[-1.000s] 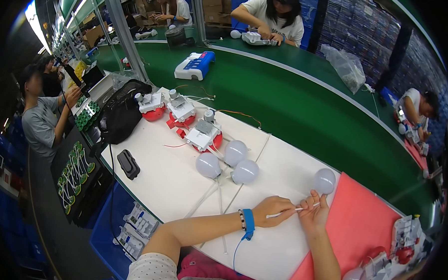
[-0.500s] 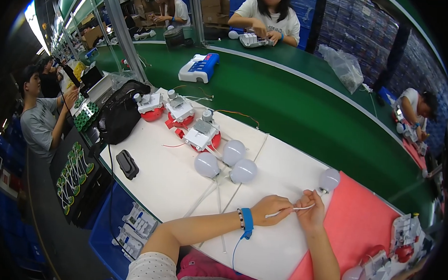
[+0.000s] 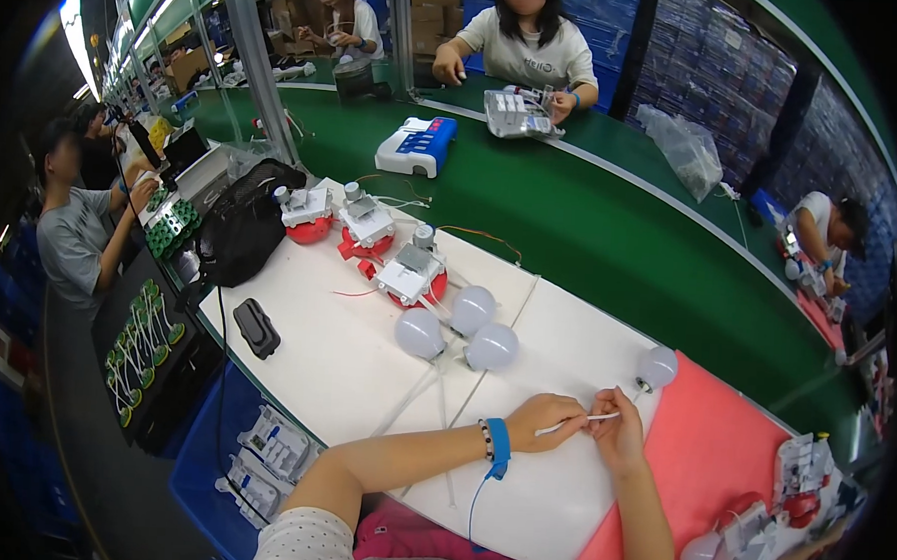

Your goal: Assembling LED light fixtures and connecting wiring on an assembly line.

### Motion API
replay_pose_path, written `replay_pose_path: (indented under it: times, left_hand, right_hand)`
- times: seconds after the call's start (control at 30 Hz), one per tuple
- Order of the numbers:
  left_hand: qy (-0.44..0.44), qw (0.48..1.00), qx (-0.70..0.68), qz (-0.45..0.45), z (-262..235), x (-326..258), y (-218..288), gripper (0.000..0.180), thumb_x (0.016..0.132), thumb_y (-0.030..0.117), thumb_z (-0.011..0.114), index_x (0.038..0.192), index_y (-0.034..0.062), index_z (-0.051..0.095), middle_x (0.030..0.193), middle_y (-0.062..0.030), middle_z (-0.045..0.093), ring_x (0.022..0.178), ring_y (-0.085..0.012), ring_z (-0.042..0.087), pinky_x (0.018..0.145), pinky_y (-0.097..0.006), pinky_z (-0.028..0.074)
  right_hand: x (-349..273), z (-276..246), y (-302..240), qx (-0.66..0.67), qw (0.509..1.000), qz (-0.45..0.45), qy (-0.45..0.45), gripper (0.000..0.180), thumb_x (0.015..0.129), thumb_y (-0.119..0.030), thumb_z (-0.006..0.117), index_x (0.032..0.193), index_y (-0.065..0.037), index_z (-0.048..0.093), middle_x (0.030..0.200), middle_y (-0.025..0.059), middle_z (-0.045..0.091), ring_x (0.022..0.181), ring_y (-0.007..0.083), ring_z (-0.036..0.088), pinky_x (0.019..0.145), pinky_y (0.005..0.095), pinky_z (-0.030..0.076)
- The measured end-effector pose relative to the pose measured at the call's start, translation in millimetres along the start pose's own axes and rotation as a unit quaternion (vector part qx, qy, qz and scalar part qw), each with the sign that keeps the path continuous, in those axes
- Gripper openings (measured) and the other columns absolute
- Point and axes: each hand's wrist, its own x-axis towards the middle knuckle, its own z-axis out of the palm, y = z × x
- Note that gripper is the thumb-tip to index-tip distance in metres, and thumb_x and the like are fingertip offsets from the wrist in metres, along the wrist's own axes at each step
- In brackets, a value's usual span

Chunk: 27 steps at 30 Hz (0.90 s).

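My left hand [image 3: 546, 421], with a blue band and a beaded bracelet at the wrist, pinches a thin white cable [image 3: 605, 417]. The fingers of my right hand [image 3: 617, 434] are closed on the same cable just to the right. A round frosted bulb [image 3: 657, 367] lies beyond my right hand, at the edge of a pink sheet [image 3: 707, 441]; a thin wire runs from its base toward that hand. Left of my hands, three more frosted bulbs [image 3: 493, 347] sit together on the white table [image 3: 555, 355], with white cables [image 3: 419, 391] trailing toward me.
White-and-red assemblies [image 3: 410, 272] stand on the table's far side, near a black bag [image 3: 238, 233] and black case [image 3: 256, 329]. More parts [image 3: 747, 543] lie at right. A blue-and-white unit [image 3: 416, 145] rests on the green belt [image 3: 572, 200]. A blue bin [image 3: 199, 489] holds white housings.
My hands stay nearly in place, my right fingers shifting slightly along the cable. The blue-and-white unit has moved right. The person across has raised one hand off the white housing, now tilted.
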Motion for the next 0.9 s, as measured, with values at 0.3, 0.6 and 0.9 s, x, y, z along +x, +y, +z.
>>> replay_pose_path:
  times: [0.3, 0.6, 0.9]
  left_hand:
    - [-0.002, 1.000, 0.000, -0.002, -0.7, 0.5, 1.1, 0.013, 0.081, 0.012, 0.047, 0.078, 0.0060, 0.058, 0.072, -0.0106, 0.057, 0.066, -0.0277, 0.055, 0.061, -0.035, 0.042]
    - [0.003, 1.000, -0.008, 0.000, 0.6, 1.7, 1.4, 0.011, 0.081, 0.010, 0.048, 0.078, 0.0069, 0.058, 0.073, -0.0097, 0.057, 0.066, -0.0266, 0.055, 0.061, -0.034, 0.042]
    - [0.012, 1.000, -0.012, -0.004, 2.4, 1.3, -1.5, 0.011, 0.081, 0.010, 0.047, 0.077, 0.0063, 0.057, 0.072, -0.0082, 0.058, 0.065, -0.0250, 0.055, 0.060, -0.032, 0.043]
  right_hand:
    - [0.3, -1.9, 0.8, 0.008, 1.000, -0.005, -0.006, 0.030, 0.089, -0.027, 0.037, 0.085, 0.000, 0.050, 0.059, 0.0073, 0.048, 0.051, 0.0165, 0.048, 0.051, 0.0291, 0.039]
    - [0.0, -2.1, -0.5, 0.005, 1.000, -0.008, -0.012, 0.028, 0.089, -0.025, 0.038, 0.084, 0.000, 0.051, 0.059, 0.0073, 0.048, 0.051, 0.0165, 0.049, 0.051, 0.0290, 0.040]
    - [-1.7, -0.3, -1.1, -0.011, 0.998, -0.024, -0.050, 0.019, 0.086, -0.018, 0.047, 0.088, 0.000, 0.052, 0.067, 0.0080, 0.052, 0.055, 0.0149, 0.050, 0.052, 0.0262, 0.041]
